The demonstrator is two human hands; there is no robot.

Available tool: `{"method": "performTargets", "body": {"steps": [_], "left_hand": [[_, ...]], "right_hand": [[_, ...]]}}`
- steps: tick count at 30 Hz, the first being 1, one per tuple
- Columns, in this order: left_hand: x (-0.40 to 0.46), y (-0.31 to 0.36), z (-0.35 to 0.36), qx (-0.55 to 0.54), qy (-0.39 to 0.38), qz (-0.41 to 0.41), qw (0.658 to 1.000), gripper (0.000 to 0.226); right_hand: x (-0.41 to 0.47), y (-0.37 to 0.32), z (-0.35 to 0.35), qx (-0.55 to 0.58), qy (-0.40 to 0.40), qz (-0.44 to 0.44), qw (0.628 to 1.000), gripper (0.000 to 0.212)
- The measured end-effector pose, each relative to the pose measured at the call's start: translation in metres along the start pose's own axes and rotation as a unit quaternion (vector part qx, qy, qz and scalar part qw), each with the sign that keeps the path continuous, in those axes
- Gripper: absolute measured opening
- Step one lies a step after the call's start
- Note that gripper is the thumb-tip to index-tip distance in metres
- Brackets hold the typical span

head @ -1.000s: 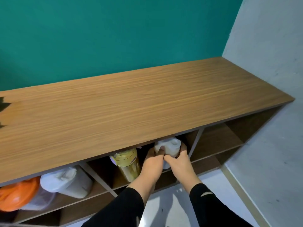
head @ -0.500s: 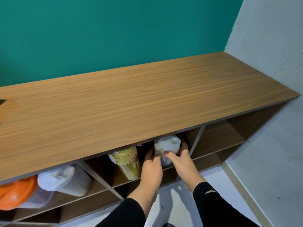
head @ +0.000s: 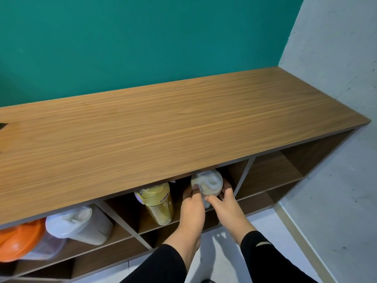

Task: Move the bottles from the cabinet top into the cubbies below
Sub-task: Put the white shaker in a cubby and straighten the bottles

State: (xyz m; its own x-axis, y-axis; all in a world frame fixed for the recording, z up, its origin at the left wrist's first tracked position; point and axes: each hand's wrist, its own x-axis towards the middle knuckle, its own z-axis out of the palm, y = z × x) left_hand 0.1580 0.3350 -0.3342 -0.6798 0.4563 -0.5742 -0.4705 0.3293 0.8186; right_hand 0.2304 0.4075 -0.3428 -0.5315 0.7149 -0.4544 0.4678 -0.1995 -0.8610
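Head view: two hands' fingers clasp one white-lidded bottle [head: 207, 183]; three other bottles sit in cubbies.

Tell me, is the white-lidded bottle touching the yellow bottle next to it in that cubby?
Apart. The head view shows a dark gap and the left hand between the white-lidded bottle and the yellow bottle.

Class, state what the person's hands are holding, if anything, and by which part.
Both hands, left hand and right hand, grip the white-lidded bottle by its sides, just under the lid.
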Motion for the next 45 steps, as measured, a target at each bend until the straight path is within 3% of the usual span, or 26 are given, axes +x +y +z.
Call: {"method": "performTargets", "body": {"steps": [2,5,11,13,16,18,21,25,30,32,38,42,45], "left_hand": [[0.002,-0.001,0.001,-0.01,-0.004,-0.009,1.0,0.057],[0.005,0.006,-0.003,-0.034,-0.003,-0.028,0.999,0.041],[0.004,0.005,-0.015,0.064,-0.022,0.017,0.998,0.042],[-0.002,0.003,-0.02,0.072,-0.02,0.027,0.997,0.036],[-0.016,-0.008,-0.035,0.121,-0.03,0.05,0.991,0.015],[-0.021,-0.025,-0.055,0.142,-0.025,0.034,0.989,0.019],[-0.025,-0.043,-0.092,0.121,0.012,-0.035,0.992,0.02],[-0.021,-0.042,-0.128,0.15,0.049,-0.063,0.985,0.033],[-0.012,-0.02,-0.132,0.122,0.015,0.024,0.992,0.072],[-0.01,-0.018,-0.131,0.119,0.008,0.049,0.992,0.07],[-0.012,-0.018,-0.13,0.106,0.029,0.067,0.992,0.068],[-0.007,-0.014,-0.133,0.093,0.028,0.057,0.994,0.073],[-0.009,-0.014,-0.131,0.099,0.016,0.059,0.993,0.078]], "right_hand": [[0.0,0.001,0.001,-0.014,0.005,0.003,1.0,0.056],[0.003,0.006,0.001,-0.016,0.006,0.006,1.0,0.065],[0.001,0.008,0.004,-0.032,0.013,0.014,0.999,0.087],[0.0,0.009,0.003,-0.055,0.034,0.05,0.997,0.078],[-0.008,0.011,0.003,-0.083,-0.014,0.109,0.99,0.039],[-0.016,0.008,0.012,-0.126,-0.09,0.122,0.98,0.027],[-0.023,-0.002,0.04,-0.193,-0.137,0.061,0.97,0.033],[-0.033,-0.018,0.087,-0.151,-0.124,0.019,0.981,0.058],[-0.044,-0.018,0.126,-0.088,-0.031,0.041,0.995,0.035],[-0.046,-0.018,0.133,-0.068,-0.018,0.035,0.997,0.031],[-0.024,-0.018,0.133,-0.013,-0.028,0.029,0.999,0.049],[-0.019,-0.015,0.137,-0.067,-0.011,0.059,0.996,0.017],[-0.021,-0.013,0.139,-0.077,-0.014,0.053,0.995,0.013]]}}
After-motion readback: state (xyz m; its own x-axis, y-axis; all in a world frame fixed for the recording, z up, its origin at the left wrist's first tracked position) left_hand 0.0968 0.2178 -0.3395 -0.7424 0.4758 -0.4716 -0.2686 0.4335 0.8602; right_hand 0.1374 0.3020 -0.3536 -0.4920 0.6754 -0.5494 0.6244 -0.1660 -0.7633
